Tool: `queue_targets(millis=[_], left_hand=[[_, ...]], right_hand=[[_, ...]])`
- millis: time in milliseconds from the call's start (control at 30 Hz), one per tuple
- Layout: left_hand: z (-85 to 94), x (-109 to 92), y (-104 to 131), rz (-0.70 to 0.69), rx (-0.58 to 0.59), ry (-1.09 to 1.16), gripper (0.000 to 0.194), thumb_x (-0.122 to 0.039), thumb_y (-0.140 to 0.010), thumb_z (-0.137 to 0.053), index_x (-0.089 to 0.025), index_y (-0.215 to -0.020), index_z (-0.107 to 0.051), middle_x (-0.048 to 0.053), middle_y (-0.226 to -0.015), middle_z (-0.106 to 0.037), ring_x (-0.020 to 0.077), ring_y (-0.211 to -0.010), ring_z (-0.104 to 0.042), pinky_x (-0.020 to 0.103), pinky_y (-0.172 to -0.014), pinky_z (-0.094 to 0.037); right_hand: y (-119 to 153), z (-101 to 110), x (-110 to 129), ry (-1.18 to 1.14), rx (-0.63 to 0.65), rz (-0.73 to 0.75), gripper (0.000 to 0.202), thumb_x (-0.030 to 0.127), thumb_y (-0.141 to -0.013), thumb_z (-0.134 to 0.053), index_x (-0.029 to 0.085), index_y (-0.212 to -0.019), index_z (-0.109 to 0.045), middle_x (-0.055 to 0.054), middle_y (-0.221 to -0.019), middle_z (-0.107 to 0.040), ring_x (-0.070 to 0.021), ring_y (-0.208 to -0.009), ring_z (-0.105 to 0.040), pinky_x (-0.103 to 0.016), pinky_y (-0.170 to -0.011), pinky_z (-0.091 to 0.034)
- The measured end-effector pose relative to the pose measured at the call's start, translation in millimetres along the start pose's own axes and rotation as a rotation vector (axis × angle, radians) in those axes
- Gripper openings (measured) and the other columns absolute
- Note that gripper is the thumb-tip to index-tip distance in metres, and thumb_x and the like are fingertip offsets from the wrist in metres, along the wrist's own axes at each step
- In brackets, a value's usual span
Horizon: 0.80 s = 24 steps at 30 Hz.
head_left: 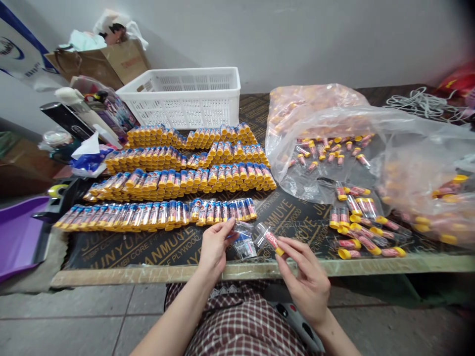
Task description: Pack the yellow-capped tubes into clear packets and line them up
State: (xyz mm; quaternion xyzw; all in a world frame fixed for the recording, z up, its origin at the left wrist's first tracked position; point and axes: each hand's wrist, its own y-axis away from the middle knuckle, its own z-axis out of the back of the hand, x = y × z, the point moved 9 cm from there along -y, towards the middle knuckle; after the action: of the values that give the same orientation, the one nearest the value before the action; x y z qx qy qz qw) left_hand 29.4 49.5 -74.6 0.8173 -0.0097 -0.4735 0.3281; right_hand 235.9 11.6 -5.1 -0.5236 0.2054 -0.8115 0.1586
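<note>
1. Closest to me, at the bottom of the frame, I see a lap in red-and-white checked cloth (241,321) and grey floor tiles (92,316) to its left.
2. Just above it, my right hand (306,279) pinches a small clear plastic tube with a yellow cap and a red-patterned insert (270,239); thumb and forefinger are closed narrowly on its capped end, and the tube tilts up toward the left.
3. At centre frame my left hand (215,247) has its fingertips closed on a small clear plastic sleeve with blue print (243,241), which lies just beside the tube, over the near edge of the dark plywood board with printed lettering (156,249).
4. Right of my hands, loose yellow-capped tubes (356,227) lie scattered on the board.
5. Above the left hand, four long rows of blue-and-yellow packed tubes (178,193) run across the left half of the frame, laid side by side.
6. In the right half, a large crumpled clear plastic bag (334,128) holds more tubes, its mouth open toward the scattered ones.
7. Farther back, upper centre, a white slotted plastic basket (185,96) stands against the wall.
8. In the upper left corner sits a brown paper bag (107,62); a coil of white cord (419,104) lies at upper right.
</note>
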Motion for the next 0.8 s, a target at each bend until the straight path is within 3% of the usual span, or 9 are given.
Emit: queue_targets(millis=[267, 400, 500, 600, 733, 800], left_hand=[[-1.2, -1.2, 1.1, -0.069, 0.016, -0.053, 0.034, -0.037, -0.05, -0.083, -0.01, -0.062, -0.066, 0.0, -0.062, -0.062, 0.0085, -0.059, -0.054, 0.022, -0.06, -0.049], [-18.0, 2.7, 8.1, -0.044, 0.164, -0.067, 0.03, -0.032, -0.058, -0.081, -0.011, -0.073, -0.066, 0.001, -0.069, -0.064, 0.0093, -0.062, -0.058, 0.022, -0.062, -0.05], [-28.8, 9.3, 14.5, 0.03, 0.28, -0.084, 0.04, -0.026, -0.057, -0.082, -0.014, -0.091, -0.064, 0.002, -0.074, -0.067, 0.0095, -0.062, -0.06, 0.022, -0.062, -0.05], [-33.3, 20.5, 19.9, 0.119, 0.359, -0.174, 0.043, -0.025, -0.055, -0.083, -0.012, -0.092, -0.065, 0.004, -0.077, -0.069, 0.0098, -0.062, -0.062, 0.021, -0.062, -0.049], [-37.3, 36.1, 28.1, 0.193, 0.46, -0.313, 0.035, -0.027, -0.054, -0.083, -0.009, -0.081, -0.068, 0.004, -0.069, -0.067, 0.0092, -0.058, -0.06, 0.02, -0.059, -0.047], [-38.3, 39.9, 30.5, 0.205, 0.475, -0.327, 0.035, -0.027, -0.054, -0.083, -0.01, -0.08, -0.068, 0.003, -0.067, -0.067, 0.0092, -0.058, -0.059, 0.02, -0.058, -0.046]], right_hand=[[-0.4, -16.4, 9.0, -0.051, 0.111, 0.046, 0.044, 0.005, -0.081, -0.055, 0.026, -0.119, -0.06, -0.008, -0.111, -0.061, -0.0198, -0.101, -0.06, -0.035, -0.087, -0.051], [1.5, -26.8, 3.2, -0.108, 0.197, 0.012, 0.043, 0.005, -0.084, -0.048, 0.027, -0.119, -0.06, -0.008, -0.111, -0.059, -0.019, -0.101, -0.06, -0.033, -0.085, -0.053], [1.3, -29.0, -3.1, -0.078, 0.204, 0.023, 0.048, 0.004, -0.082, -0.048, 0.029, -0.123, -0.056, -0.007, -0.105, -0.057, -0.018, -0.096, -0.06, -0.032, -0.081, -0.053], [-2.0, -29.1, -7.4, -0.028, 0.207, 0.044, 0.065, 0.006, -0.075, -0.053, 0.03, -0.134, -0.042, -0.009, -0.12, -0.049, -0.0233, -0.111, -0.053, -0.039, -0.089, -0.051], [-6.5, -37.6, -5.5, -0.087, 0.342, 0.078, 0.081, 0.006, -0.065, -0.052, 0.025, -0.141, -0.029, -0.011, -0.147, -0.025, -0.0304, -0.134, -0.031, -0.049, -0.101, -0.042], [-7.2, -41.5, -2.6, -0.134, 0.408, 0.103, 0.083, 0.005, -0.063, -0.05, 0.023, -0.141, -0.028, -0.01, -0.147, -0.029, -0.0293, -0.134, -0.031, -0.049, -0.105, -0.038]])
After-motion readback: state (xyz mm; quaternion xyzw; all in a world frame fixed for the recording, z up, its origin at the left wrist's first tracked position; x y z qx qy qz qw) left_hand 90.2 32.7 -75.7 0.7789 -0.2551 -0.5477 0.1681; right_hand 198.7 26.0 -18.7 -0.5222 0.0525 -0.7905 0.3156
